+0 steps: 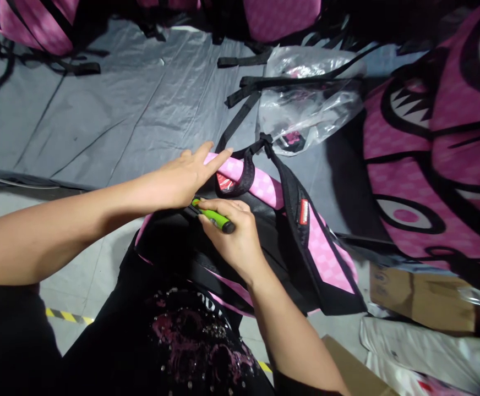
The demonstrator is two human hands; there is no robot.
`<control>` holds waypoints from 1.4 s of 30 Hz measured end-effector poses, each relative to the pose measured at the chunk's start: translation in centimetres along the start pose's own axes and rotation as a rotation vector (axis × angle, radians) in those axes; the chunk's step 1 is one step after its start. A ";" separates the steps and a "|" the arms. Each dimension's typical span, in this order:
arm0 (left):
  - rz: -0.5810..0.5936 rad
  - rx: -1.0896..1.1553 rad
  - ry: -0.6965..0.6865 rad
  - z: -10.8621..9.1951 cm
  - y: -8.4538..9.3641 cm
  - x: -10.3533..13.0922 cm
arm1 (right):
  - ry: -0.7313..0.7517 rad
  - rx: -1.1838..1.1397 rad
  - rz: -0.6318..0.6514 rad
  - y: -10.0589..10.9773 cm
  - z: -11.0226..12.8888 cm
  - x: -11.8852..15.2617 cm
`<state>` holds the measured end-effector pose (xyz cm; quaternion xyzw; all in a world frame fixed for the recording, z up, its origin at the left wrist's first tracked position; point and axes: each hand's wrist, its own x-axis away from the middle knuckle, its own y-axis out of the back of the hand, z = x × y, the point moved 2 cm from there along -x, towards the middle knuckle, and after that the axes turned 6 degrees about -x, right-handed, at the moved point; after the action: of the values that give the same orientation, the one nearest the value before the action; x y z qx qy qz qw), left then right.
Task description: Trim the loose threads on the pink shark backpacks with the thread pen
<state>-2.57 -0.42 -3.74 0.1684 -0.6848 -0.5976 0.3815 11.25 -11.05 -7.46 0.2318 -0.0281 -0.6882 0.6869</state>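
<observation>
A pink and black backpack leans at the table's front edge, against my body, with its black shoulder strap and red label facing up. My left hand rests on its top edge, fingers spread over the pink panel. Just below it, my right hand grips a green handheld tool with a black end. The tool's tip points toward the black fabric beneath my left wrist, where that wrist and the dark cloth partly hide it.
Grey sheeting covers the table. A clear plastic bag lies behind the backpack, with black straps across it. More pink backpacks are piled at the right and along the back. A cardboard box stands on the floor at lower right.
</observation>
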 end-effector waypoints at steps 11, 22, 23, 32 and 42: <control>-0.031 0.001 -0.004 0.0 -0.2 -0.1 | -0.007 0.097 -0.068 -0.3 0.3 0.2; -0.008 0.015 -0.002 -0.1 -0.1 0.0 | 0.020 0.038 -0.031 -0.7 0.1 0.1; -0.005 0.014 0.001 -0.1 -0.2 -0.1 | 0.019 0.049 -0.045 -0.7 0.2 0.0; -0.016 0.024 0.014 -0.3 0.0 0.1 | 0.003 0.336 -0.047 4.3 0.6 1.3; -0.054 0.092 -0.011 -0.1 -0.1 0.5 | -0.064 0.133 0.069 4.1 0.3 0.1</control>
<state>-2.85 -0.87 -3.68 0.2006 -0.7088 -0.5766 0.3533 15.02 -11.48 -5.78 0.2536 -0.1035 -0.6678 0.6921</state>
